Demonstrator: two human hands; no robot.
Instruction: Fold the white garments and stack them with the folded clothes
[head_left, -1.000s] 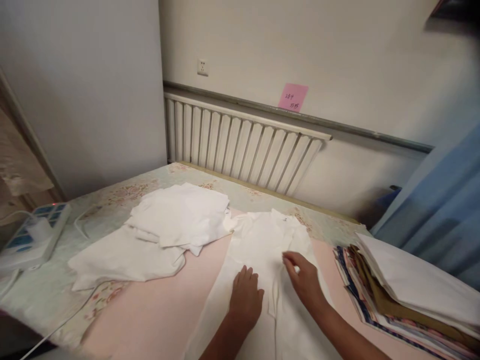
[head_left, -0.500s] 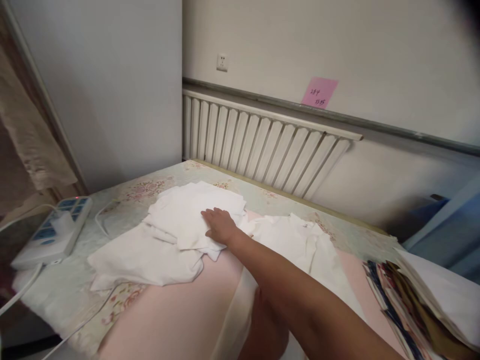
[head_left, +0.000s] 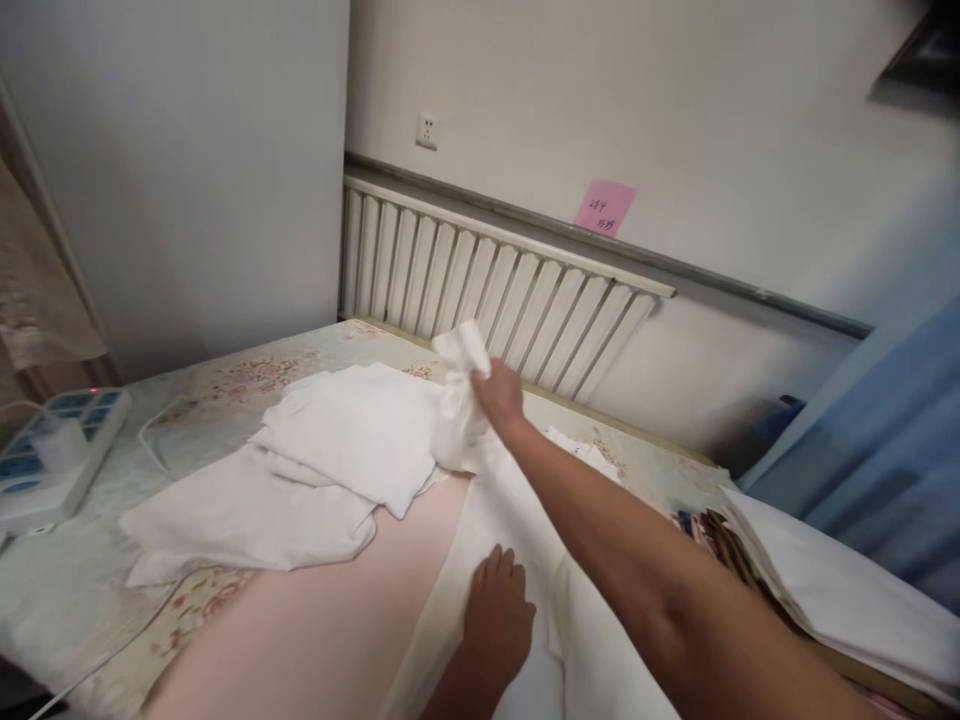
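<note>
A white shirt (head_left: 499, 510) lies spread over a pink padded surface (head_left: 322, 640). My right hand (head_left: 501, 390) reaches across from the right, its fingers closed on a bunched part of the shirt, which it lifts off the surface. Nearer to me, my left hand (head_left: 499, 605) lies on the shirt with its fingers stretched out and nothing in its grasp. To the left is a pile of folded white clothes (head_left: 352, 420), beside the lifted cloth. My right forearm hides part of the shirt, including most of its collar end.
On the left stands a white power strip (head_left: 67, 460) with a plug and cables. A floral tablecloth (head_left: 255, 375) covers the table. Stacked fabrics (head_left: 720, 545) and a white sheet (head_left: 847, 580) lie on the right. Behind are a radiator (head_left: 480, 270) and a blue curtain (head_left: 870, 430).
My right hand has left the folded pile, moved right and lifted part of the shirt. My left hand has come forward from under the right arm onto the shirt. The view has turned slightly right.
</note>
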